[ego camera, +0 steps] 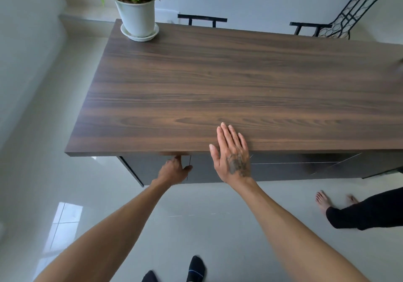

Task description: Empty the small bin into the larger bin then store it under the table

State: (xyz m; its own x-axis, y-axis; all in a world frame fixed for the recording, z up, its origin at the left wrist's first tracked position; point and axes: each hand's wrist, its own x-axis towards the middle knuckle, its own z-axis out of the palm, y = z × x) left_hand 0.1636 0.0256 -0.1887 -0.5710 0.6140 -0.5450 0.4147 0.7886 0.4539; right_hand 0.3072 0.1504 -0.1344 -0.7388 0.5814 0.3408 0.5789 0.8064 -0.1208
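A dark wood table fills the middle of the view. My right hand lies flat with straight fingers on the table's near edge. My left hand reaches under that edge and grips the top edge of a dark cabinet door below the tabletop, its fingertips hidden behind the door. Neither the small bin nor the larger bin is in sight.
A white pot with a green plant stands on the table's far left corner. Two black chairs and a black metal rack stand behind the table. Another person's bare feet are on the floor at right.
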